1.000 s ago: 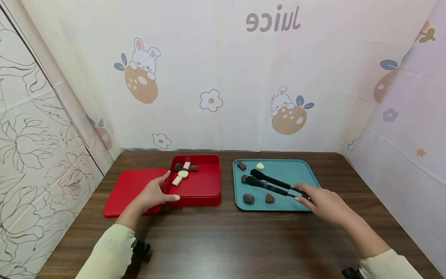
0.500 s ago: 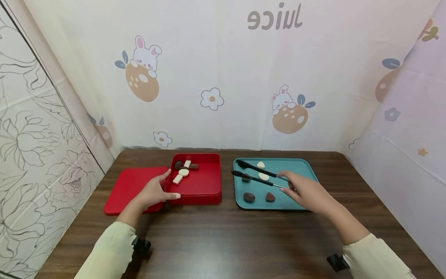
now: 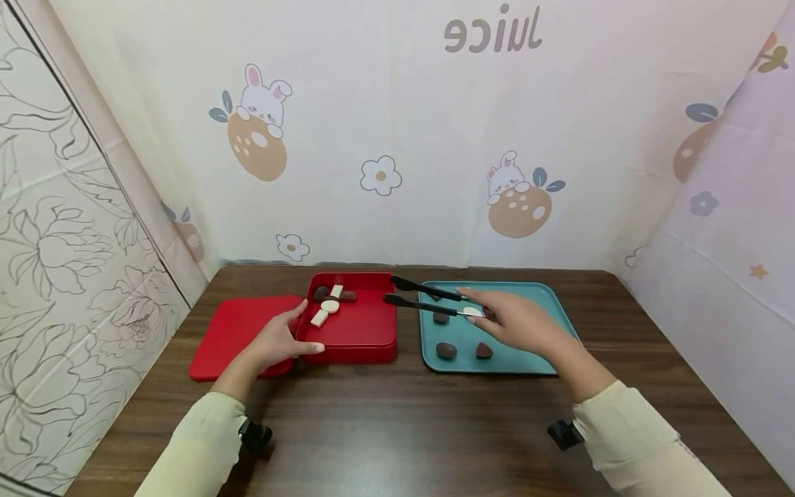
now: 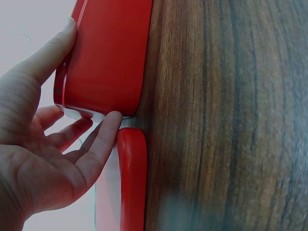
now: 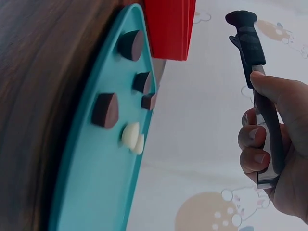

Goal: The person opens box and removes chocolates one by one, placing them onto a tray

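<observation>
My left hand (image 3: 279,338) grips the near left corner of the open red box (image 3: 360,328), thumb over its front rim and fingers along its left side. Inside the box lie several chocolate pieces (image 3: 330,306), dark and white. My right hand (image 3: 509,321) holds black-tipped tongs (image 3: 428,307) with metal arms. Their arms are spread, nothing shows between them, and the tips hang above the box's right rim. Under the tongs and hand is a teal tray (image 3: 528,362) with several chocolates, including a dark oval one (image 3: 446,351), a brown triangular one (image 3: 484,351) and a white one (image 5: 130,135).
A flat red lid (image 3: 242,335) lies on the table left of the box, close beside it. Everything stands on a dark wooden table (image 3: 385,428). A printed curtain (image 3: 385,103) hangs behind the table's far edge.
My right hand has carried the tongs leftward from over the tray to the red box's right rim, and their arms have spread wider. The left hand stays at the box.
</observation>
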Action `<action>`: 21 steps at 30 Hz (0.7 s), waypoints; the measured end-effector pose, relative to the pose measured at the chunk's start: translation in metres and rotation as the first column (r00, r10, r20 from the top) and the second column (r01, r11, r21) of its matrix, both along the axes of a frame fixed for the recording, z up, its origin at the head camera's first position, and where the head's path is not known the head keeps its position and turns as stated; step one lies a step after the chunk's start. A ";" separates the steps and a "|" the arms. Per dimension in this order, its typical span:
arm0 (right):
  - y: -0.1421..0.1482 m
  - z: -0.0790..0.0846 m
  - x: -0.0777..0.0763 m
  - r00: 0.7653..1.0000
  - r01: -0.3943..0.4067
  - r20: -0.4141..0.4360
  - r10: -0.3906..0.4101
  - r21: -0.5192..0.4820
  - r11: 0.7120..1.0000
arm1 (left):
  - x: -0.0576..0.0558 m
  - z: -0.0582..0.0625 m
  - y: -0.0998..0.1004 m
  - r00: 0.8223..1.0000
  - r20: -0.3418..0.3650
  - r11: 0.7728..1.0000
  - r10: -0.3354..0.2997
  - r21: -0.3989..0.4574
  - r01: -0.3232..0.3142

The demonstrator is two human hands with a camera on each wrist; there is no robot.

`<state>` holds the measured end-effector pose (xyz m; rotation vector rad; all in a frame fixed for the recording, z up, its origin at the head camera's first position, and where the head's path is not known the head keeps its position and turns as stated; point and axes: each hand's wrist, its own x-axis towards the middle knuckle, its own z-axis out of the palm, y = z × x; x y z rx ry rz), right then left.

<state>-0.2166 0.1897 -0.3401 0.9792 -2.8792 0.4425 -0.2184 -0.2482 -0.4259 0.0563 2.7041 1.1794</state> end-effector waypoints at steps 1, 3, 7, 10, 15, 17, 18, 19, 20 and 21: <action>-0.003 0.001 -0.002 1.000 0.002 0.010 -0.002 0.006 1.000 | 0.000 0.000 0.000 1.000 -0.001 1.000 0.000 0.002 0.000; -0.009 0.002 -0.006 1.000 0.003 0.025 -0.003 0.016 1.000 | 0.000 0.000 0.000 1.000 -0.002 1.000 -0.002 0.003 0.002; -0.021 0.004 -0.013 0.999 -0.003 0.051 0.002 0.021 1.000 | 0.000 0.000 0.000 1.000 -0.006 1.000 -0.006 0.001 0.006; -0.030 0.007 -0.017 0.998 -0.012 0.067 0.010 0.027 1.000 | 0.000 0.000 0.000 1.000 -0.004 1.000 0.001 0.005 -0.001; -0.042 0.011 -0.023 0.995 -0.043 0.089 0.040 0.038 0.998 | -0.001 0.000 0.000 1.000 -0.005 1.000 0.007 0.000 -0.007; -0.046 0.011 -0.027 0.995 -0.057 0.087 0.053 0.048 0.997 | -0.001 -0.001 0.000 1.000 -0.007 1.000 -0.001 -0.002 0.001; -0.049 0.011 -0.028 0.995 -0.065 0.085 0.060 0.056 0.996 | -0.002 -0.001 0.000 1.000 -0.007 1.000 -0.004 -0.001 0.004; -0.052 0.011 -0.030 0.994 -0.069 0.084 0.064 0.065 0.995 | -0.002 -0.001 0.000 1.000 -0.005 1.000 -0.001 -0.003 0.001; -0.055 0.011 -0.032 0.995 -0.074 0.080 0.067 0.077 0.994 | -0.002 -0.001 0.000 1.000 -0.003 1.000 0.001 -0.002 -0.001; -0.057 0.010 -0.034 0.995 -0.078 0.077 0.071 0.091 0.993 | -0.003 -0.002 0.000 1.000 -0.004 1.000 -0.002 -0.004 0.002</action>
